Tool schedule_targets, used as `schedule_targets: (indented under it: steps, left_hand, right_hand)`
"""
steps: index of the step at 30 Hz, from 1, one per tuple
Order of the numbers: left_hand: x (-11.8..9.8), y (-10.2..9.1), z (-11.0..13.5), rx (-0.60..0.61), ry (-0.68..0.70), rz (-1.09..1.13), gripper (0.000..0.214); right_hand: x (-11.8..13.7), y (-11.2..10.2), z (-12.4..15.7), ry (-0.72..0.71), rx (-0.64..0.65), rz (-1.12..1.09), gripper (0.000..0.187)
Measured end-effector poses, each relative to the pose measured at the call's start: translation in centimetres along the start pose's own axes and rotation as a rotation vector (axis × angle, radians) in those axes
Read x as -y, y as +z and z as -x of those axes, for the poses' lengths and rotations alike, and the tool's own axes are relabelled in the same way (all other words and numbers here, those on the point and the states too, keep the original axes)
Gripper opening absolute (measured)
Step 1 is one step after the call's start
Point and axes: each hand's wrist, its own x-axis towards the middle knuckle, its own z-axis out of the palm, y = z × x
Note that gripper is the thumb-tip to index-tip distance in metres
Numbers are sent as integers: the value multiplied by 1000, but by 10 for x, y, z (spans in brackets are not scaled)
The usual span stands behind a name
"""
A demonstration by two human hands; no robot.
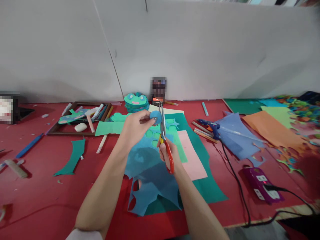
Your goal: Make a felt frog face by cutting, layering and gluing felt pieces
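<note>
Between thumb and fingers, my left hand [136, 128] pinches a small round blue felt piece [155, 116]. A pair of scissors [169, 156] with red and yellow handles is gripped in my right hand [166, 150]. Its blades point up and away, right beside the edge of the blue circle. Below both hands lie layered felt sheets: a cut blue sheet [140, 160], a pink sheet [191, 153] and a large teal sheet [215, 186]. Past my hands, frog-face felt cutouts [135, 100] sit in a stack.
Left, a brown frame [72, 133] holds markers and felt. A glue gun [208, 125] lies to the right, its cord running to a purple power strip [261, 185]. Felt scraps [295, 110] cover the far right. A phone [158, 90] leans on the wall.
</note>
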Motion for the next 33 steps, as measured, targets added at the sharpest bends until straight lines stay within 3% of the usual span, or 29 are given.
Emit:
schedule_targets:
  steps: [12,18,33]
  left_hand:
    - [-3,-9,-2,70,-13,16,13]
    - [-5,-14,-1,143,-8,8,10]
    - [-5,-16,-1,176,-41,2,8]
  right_hand:
    - [2,-1,-1,-105,57,17,45]
    - [8,-1,-1,-90,97,40,51]
    - [7,-2,-1,-82,106,7,51]
